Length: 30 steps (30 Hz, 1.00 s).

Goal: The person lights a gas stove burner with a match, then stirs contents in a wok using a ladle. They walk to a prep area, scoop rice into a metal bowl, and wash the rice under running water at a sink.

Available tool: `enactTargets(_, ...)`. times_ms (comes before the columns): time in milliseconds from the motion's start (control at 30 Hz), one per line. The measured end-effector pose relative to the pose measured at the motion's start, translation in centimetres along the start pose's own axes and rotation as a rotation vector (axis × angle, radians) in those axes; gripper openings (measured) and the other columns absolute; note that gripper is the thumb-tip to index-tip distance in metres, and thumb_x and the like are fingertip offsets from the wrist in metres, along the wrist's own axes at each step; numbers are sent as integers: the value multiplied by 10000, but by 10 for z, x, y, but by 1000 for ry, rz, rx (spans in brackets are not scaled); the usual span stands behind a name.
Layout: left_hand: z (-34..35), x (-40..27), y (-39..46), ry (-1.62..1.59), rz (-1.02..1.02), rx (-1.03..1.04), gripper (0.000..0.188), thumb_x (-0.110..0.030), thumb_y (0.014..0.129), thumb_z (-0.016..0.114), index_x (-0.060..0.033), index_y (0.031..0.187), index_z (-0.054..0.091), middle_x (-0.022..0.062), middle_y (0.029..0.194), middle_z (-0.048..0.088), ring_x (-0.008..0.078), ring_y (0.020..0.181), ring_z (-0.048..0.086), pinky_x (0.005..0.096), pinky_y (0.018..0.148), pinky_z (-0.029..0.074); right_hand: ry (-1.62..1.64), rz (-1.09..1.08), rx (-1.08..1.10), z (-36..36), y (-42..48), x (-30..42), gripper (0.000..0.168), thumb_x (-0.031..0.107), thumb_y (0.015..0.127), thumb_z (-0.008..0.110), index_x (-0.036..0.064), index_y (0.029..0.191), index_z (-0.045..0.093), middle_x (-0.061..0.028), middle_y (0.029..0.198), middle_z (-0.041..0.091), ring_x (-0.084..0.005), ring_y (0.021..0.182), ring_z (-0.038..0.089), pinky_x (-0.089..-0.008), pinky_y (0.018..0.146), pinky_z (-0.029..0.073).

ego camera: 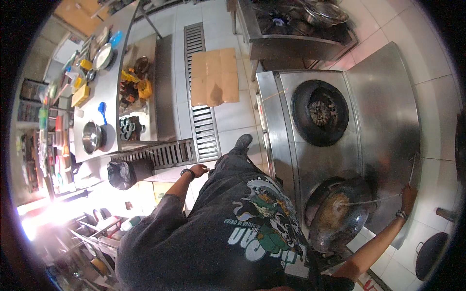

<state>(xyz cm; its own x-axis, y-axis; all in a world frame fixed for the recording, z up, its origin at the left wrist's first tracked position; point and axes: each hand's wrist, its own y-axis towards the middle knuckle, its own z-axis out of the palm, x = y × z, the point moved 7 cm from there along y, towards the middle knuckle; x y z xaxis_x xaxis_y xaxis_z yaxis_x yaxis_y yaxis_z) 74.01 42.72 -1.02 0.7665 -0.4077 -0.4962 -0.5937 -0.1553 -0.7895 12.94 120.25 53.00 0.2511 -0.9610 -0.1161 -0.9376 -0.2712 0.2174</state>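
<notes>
My right hand is closed around the lower end of a thin metal pipe, apparently a tap spout, at the steel backsplash. From there a thin pale stream, seemingly water, runs into a large tilted wok, where brownish, foamy liquid lies. The wok rests on a burner ring at the near end of the steel range. My left hand, with a dark band at the wrist, hangs beside my left thigh, away from the range. Its fingers are partly curled and too small to read clearly.
An unoccupied wok burner is set farther along the range; beyond it stands another stove with pans. Cardboard lies over a floor grate. At left, a steel table bears a metal bowl. A black-lined bin stands near my left arm.
</notes>
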Motion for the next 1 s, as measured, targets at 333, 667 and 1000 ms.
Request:
enactTargets(333,-86,-49,-5,74,60,-202,546,-490,882,515,-49,1198,578,177,1210,572,327,1140,528,377,968,411,-155,86,18,9,-6,17,316,235,855,494,-25,720,614,-184,717,614,-338,673,593,-448,631,429)
enactTargets(667,-18,56,48,115,34,-83,566,-496,842,568,-96,1243,552,168,1224,567,319,1161,514,398,992,386,-187,-15,-92,6,-4,20,411,288,875,450,-26,667,613,-179,612,580,-302,610,569,-434,617,412)
enactTargets(1000,-20,28,27,72,31,-118,589,-534,840,548,-98,1235,552,177,1178,594,318,1118,546,394,959,414,91,245,187,-13,1,59,354,281,860,500,-39,804,639,-188,707,606,-303,657,564,-429,660,425)
